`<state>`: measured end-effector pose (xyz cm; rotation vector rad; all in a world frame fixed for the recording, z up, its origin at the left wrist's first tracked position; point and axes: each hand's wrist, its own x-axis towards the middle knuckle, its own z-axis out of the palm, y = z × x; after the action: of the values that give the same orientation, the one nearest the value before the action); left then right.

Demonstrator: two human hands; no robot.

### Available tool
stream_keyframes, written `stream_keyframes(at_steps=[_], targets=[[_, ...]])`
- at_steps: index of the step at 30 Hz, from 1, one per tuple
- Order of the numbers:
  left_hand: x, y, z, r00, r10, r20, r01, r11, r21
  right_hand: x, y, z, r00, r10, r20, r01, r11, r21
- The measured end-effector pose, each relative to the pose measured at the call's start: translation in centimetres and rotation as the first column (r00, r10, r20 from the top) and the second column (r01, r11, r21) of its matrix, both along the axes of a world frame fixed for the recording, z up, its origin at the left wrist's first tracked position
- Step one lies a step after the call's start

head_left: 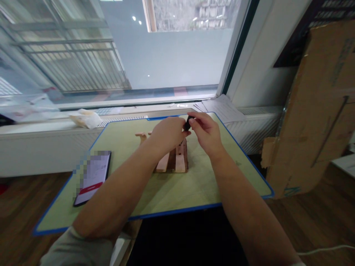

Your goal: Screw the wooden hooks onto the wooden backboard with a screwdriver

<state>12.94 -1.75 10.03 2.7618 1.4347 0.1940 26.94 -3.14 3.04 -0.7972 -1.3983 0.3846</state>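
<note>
Both my hands meet above the far middle of the table, closed on a small black piece whose exact kind I cannot make out. My left hand grips it from the left, the back of the hand hiding most of the fingers. From the right, my right hand pinches it between thumb and fingertips. Under them lies a wooden assembly, with pale strips over a darker brown base and dark holes in the right strip. A small pale curved wooden piece stands left of my left hand, partly hidden behind the forearm.
The yellow-green table has a blue edge. A tablet lies on its left side. Behind are a windowsill with a crumpled wrapper, papers and a radiator. A large cardboard box stands on the right.
</note>
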Motion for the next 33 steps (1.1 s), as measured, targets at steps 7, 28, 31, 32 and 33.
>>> stream_keyframes(at_steps=[7, 28, 31, 32, 33], targets=[[0.05, -0.04, -0.06, 1.000, -0.004, -0.010, 0.004, 1.000, -0.015, 0.25, -0.08, 0.03, 0.999, -0.038, 0.019, 0.039, 0.999, -0.028], [0.05, 0.16, -0.35, 0.999, 0.006, 0.048, -0.007, 1.000, 0.010, 0.66, 0.31, -0.10, 0.994, -0.089, 0.064, 0.089, 0.996, -0.008], [-0.02, 0.21, -0.35, 0.998, -0.012, 0.060, 0.012, 1.000, -0.004, 0.62, 0.56, -0.14, 0.993, -0.116, 0.033, 0.116, 0.993, 0.003], [-0.04, 0.23, -0.36, 0.998, -0.024, 0.061, 0.024, 1.000, -0.003, 0.60, 0.55, -0.12, 0.994, -0.108, 0.024, 0.108, 0.994, 0.004], [-0.07, 0.26, -0.36, 0.998, -0.035, 0.061, 0.035, 0.999, -0.001, 0.57, 0.48, -0.08, 0.995, -0.094, 0.021, 0.094, 0.996, 0.002]])
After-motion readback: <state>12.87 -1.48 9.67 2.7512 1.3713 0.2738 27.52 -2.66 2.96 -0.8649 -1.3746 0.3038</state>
